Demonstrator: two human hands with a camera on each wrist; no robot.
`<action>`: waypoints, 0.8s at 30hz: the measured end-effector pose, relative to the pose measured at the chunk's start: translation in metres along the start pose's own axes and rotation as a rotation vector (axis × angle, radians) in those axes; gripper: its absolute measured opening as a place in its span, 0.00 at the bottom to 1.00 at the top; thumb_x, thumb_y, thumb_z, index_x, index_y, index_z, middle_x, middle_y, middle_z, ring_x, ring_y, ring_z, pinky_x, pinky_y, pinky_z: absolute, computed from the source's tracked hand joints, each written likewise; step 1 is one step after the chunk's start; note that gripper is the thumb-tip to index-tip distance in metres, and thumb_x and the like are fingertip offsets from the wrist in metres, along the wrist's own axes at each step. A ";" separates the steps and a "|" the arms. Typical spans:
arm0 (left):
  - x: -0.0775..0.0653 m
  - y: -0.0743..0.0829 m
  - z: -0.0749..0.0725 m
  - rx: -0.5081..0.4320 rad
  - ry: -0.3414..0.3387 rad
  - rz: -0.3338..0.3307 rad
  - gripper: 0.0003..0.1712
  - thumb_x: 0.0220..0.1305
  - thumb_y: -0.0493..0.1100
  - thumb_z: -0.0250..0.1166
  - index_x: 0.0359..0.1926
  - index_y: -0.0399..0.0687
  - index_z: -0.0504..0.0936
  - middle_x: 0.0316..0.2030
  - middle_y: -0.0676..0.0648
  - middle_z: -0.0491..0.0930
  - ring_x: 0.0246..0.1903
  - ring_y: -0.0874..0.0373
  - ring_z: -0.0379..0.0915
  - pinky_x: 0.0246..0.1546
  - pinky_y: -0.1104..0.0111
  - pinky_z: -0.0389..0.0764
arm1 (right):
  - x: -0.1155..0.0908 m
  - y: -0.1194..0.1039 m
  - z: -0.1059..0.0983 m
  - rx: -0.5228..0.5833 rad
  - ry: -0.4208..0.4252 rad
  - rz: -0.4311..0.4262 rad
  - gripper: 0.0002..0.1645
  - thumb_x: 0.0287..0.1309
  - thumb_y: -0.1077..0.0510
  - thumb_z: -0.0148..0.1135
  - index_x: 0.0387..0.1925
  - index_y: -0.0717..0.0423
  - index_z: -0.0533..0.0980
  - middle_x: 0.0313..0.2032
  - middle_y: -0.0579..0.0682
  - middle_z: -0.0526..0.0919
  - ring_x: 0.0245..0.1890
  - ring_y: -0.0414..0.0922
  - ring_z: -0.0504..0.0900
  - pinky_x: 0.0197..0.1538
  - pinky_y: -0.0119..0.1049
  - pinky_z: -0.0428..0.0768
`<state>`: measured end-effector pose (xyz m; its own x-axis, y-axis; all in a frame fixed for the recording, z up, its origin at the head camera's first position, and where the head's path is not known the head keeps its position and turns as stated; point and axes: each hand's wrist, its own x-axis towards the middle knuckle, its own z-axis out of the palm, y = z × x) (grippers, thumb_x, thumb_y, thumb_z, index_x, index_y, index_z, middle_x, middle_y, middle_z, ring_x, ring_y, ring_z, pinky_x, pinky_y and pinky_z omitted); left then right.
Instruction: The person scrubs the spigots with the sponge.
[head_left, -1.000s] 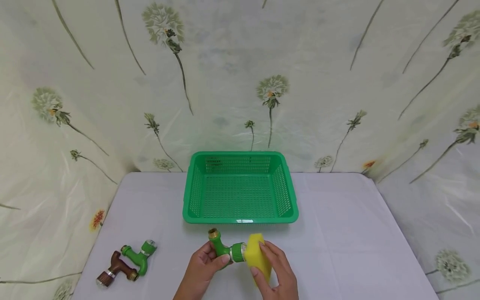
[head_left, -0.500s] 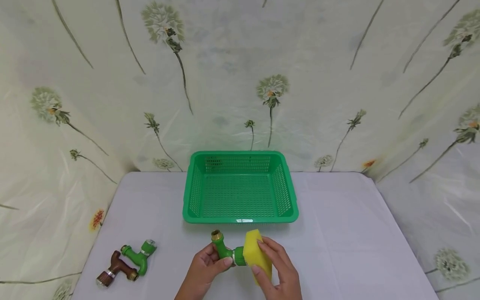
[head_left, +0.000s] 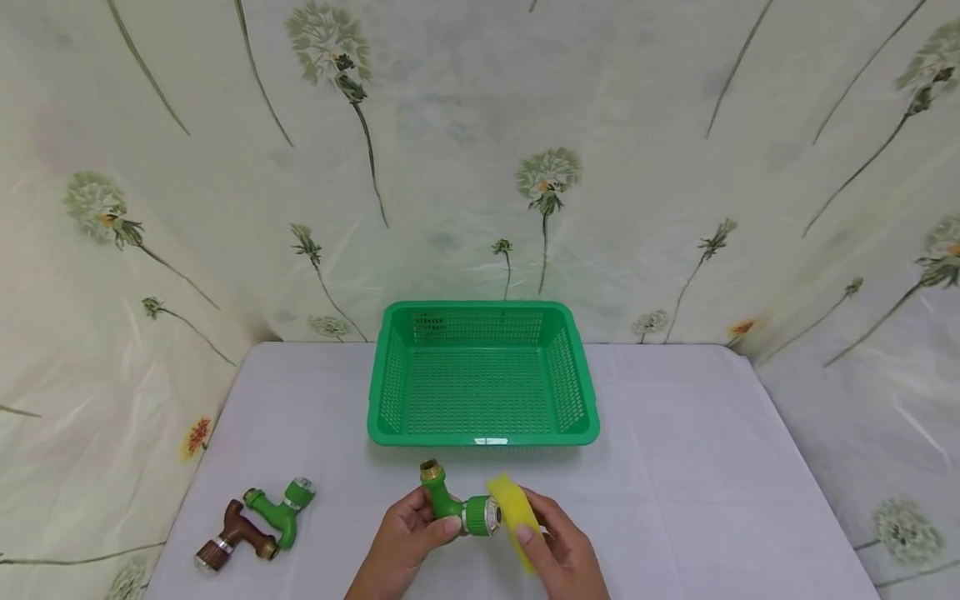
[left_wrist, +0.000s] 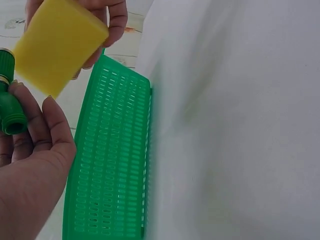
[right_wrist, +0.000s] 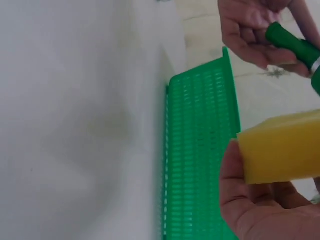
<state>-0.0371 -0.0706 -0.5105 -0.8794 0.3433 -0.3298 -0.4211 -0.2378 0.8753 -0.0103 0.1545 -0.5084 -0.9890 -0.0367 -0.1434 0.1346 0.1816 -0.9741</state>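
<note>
Yellow sponge [head_left: 512,507] shifted beside green tap [head_left: 448,505], hands [head_left: 407,537] [head_left: 564,552] gripping both, illegible white mark [head_left: 491,441] on basket [head_left: 420,438]

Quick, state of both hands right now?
Left hand: closed, holding a green faucet.
Right hand: closed, holding a yellow sponge.

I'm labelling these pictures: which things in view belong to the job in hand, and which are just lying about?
Likely in the job:
held green tap, in the left hand
yellow sponge, in the right hand

Seemingly just lying about, untouched:
second green tap
brown tap
green basket
</note>
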 end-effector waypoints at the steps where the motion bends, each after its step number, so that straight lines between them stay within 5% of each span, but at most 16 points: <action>1: 0.000 0.000 0.001 -0.001 0.000 -0.004 0.23 0.64 0.43 0.66 0.54 0.34 0.73 0.44 0.45 0.81 0.45 0.57 0.77 0.48 0.68 0.78 | -0.001 -0.001 -0.001 0.027 0.016 0.040 0.22 0.66 0.47 0.58 0.60 0.41 0.72 0.55 0.44 0.77 0.50 0.45 0.78 0.46 0.36 0.81; 5: 0.001 0.000 0.004 -0.007 0.000 -0.014 0.22 0.64 0.43 0.66 0.54 0.34 0.73 0.44 0.46 0.81 0.44 0.58 0.78 0.48 0.68 0.78 | -0.002 -0.007 -0.004 0.097 0.041 0.091 0.23 0.69 0.46 0.54 0.62 0.45 0.71 0.56 0.48 0.77 0.49 0.48 0.78 0.48 0.36 0.79; 10: 0.000 0.000 0.006 -0.021 -0.009 0.003 0.23 0.64 0.41 0.65 0.54 0.31 0.72 0.44 0.46 0.81 0.44 0.59 0.78 0.48 0.68 0.78 | -0.002 -0.011 -0.005 0.165 -0.054 0.120 0.27 0.70 0.45 0.51 0.65 0.51 0.68 0.57 0.54 0.75 0.47 0.49 0.77 0.49 0.36 0.78; 24: 0.000 0.000 0.006 -0.039 0.107 0.011 0.25 0.63 0.43 0.66 0.56 0.33 0.72 0.46 0.45 0.81 0.47 0.58 0.78 0.50 0.68 0.78 | -0.005 0.001 0.000 0.289 -0.198 0.177 0.32 0.71 0.45 0.49 0.68 0.59 0.64 0.49 0.57 0.77 0.41 0.47 0.77 0.45 0.39 0.80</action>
<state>-0.0362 -0.0654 -0.5082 -0.9017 0.2421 -0.3582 -0.4180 -0.2764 0.8654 -0.0047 0.1546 -0.5090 -0.9217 -0.2236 -0.3169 0.3417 -0.0813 -0.9363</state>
